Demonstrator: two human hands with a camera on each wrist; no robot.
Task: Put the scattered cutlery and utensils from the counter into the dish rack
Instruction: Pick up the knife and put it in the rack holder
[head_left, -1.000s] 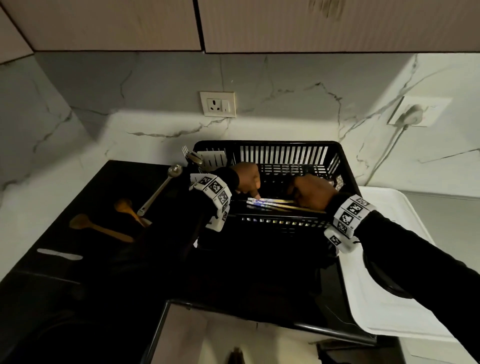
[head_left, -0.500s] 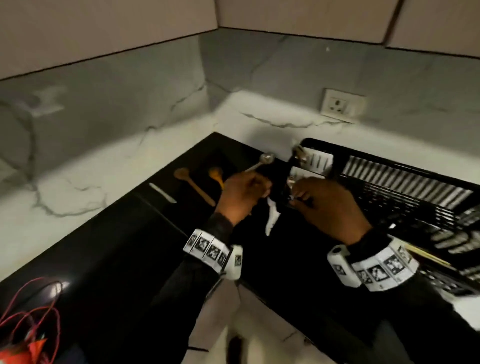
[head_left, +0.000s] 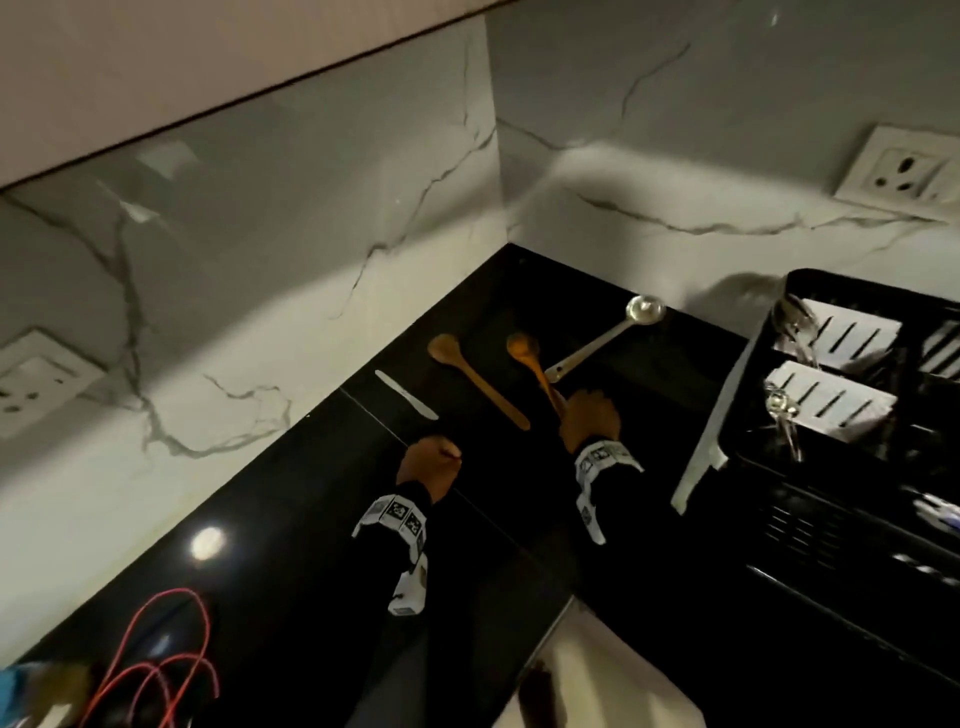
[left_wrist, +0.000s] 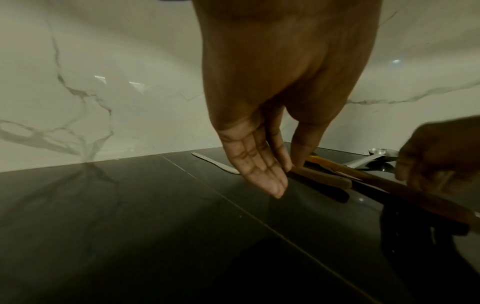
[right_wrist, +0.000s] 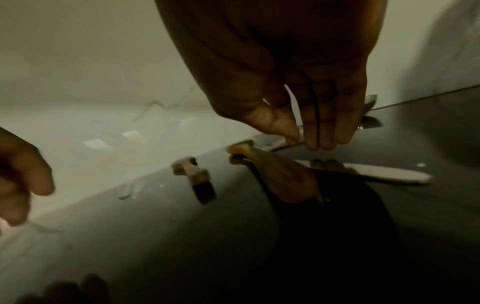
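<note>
- Reaching over the black bench, the right hand sits on the near end of the right wooden spoon; from the right wrist view its grip is narrow, thumb and fingertips close together at a handle, though the blur hides whether they truly pinch it.
- The left hand hangs just above the bench, grip relaxed, fingers straight and holding nothing, their tips beside the near end of the left wooden spoon.
- The white knife lies left of both spoons, near the wall.
- The steel ladle lies angled, bowl toward the wall, handle end beside the right spoon.
- The black dish rack stands at the right with metal cutlery in its white holders.
- Red wires curl at the near left corner.
</note>
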